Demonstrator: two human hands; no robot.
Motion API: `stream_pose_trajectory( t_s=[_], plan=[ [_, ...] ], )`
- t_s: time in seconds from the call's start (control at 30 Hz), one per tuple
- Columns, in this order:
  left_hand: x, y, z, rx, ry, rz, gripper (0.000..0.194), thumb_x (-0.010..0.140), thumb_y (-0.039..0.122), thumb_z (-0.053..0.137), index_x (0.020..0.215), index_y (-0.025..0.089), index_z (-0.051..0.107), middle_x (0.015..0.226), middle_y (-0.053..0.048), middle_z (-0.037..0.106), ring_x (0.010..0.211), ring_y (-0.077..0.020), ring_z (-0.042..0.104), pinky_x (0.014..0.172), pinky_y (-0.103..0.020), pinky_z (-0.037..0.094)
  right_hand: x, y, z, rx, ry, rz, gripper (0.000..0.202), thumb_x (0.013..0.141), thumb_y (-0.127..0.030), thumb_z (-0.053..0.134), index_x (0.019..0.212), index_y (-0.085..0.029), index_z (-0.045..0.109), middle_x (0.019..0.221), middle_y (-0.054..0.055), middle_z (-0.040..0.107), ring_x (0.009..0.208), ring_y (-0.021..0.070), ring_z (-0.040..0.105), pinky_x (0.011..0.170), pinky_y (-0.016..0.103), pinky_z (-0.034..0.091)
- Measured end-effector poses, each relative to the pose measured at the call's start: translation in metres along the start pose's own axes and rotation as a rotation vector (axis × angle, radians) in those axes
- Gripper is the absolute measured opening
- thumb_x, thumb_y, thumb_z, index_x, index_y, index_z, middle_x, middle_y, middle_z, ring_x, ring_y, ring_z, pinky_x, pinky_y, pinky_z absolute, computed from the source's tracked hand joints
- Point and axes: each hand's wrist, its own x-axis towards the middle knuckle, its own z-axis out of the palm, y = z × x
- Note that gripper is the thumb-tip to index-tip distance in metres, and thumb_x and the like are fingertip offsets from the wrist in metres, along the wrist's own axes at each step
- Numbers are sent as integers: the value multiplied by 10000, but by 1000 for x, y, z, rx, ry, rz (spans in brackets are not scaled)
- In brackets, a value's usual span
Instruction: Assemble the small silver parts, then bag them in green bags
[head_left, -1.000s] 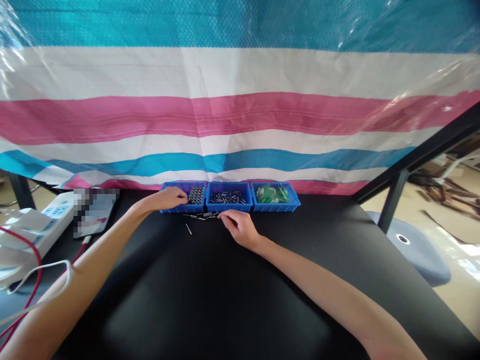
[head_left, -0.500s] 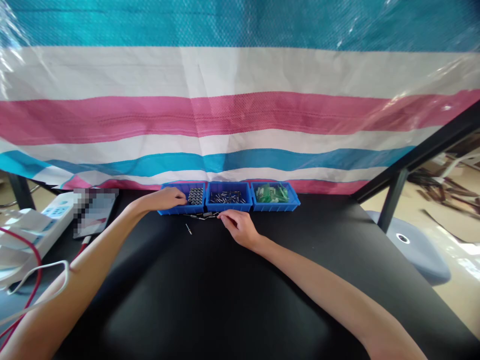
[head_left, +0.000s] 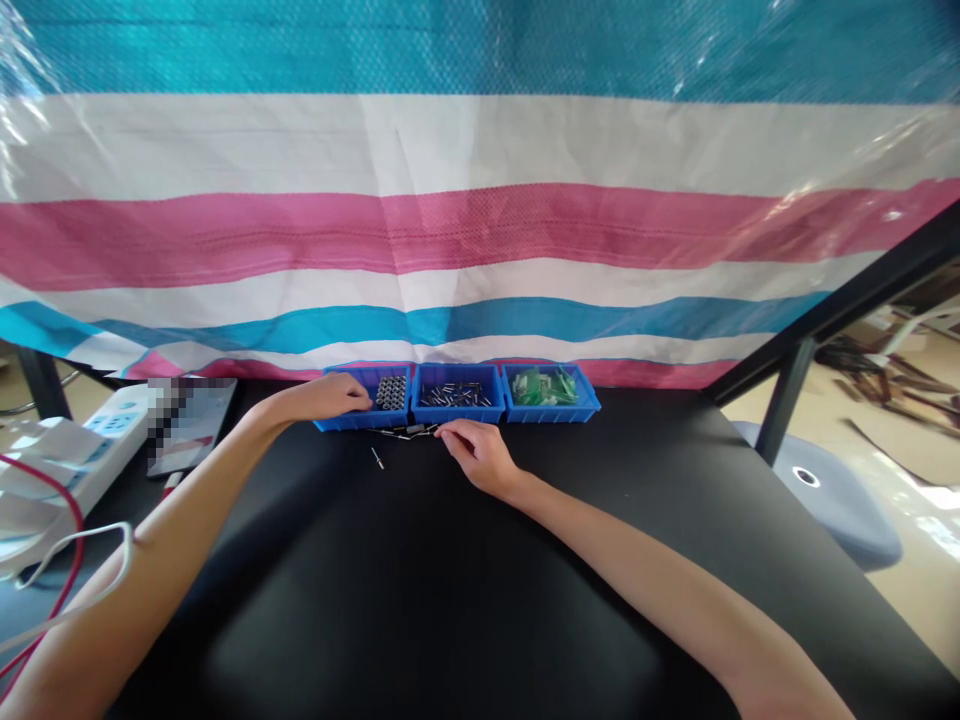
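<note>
My left hand (head_left: pixel 334 397) reaches over the left blue bin (head_left: pixel 363 420), its fingers curled down inside. Whatever its fingertips hold, if anything, is hidden. Beside them in that bin stand several short metal cylinders (head_left: pixel 391 392), packed in rows. My right hand (head_left: pixel 480 457) rests on the black table just in front of the middle blue bin (head_left: pixel 459 413). Its thumb and forefinger are pinched together at the end of a row of small metal parts (head_left: pixel 401 434); what is between them is too small to tell. One thin metal pin (head_left: pixel 377 458) lies apart, nearer to me.
Dark metal pins (head_left: pixel 454 394) fill the middle bin; green plastic packets (head_left: pixel 544 384) fill the right bin (head_left: pixel 553 412). At the left are a phone (head_left: pixel 191 430), a power strip (head_left: pixel 112 440) and cables crossing my left forearm. A striped sheet (head_left: pixel 465 230) hangs behind; a grey stool (head_left: pixel 832 500) stands right.
My left forearm has shifted slightly to the left, and the white cable over it with it. My right hand and the parts on the table look the same.
</note>
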Motion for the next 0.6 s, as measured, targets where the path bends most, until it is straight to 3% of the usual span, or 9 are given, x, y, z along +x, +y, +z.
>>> stream_pose_trajectory(
  t_s=[0.2,0.37,0.6],
  plan=[
    [0,-9,-4,-29,-51,76,323,787,418,479,661,150,607,653,-16,549,578,-117,438,537,-234,310,0,0,0,-4,-6,8,215,945,-240,473,916,-182,677,890,53,719,808,168,683,764,267,516],
    [-4,1,-7,-41,-45,108,357,801,419,480,843,148,709,868,-50,684,768,-169,572,683,-234,410,0,-1,0,-1,-5,8,211,944,-234,475,914,-180,677,893,52,720,822,168,684,770,264,513],
    [-1,-3,-5,-145,-6,108,367,747,398,549,963,150,715,1024,-78,710,930,-218,614,856,-274,447,0,0,0,2,-6,15,217,946,-235,471,919,-176,679,889,53,722,817,166,684,773,264,512]
  ],
)
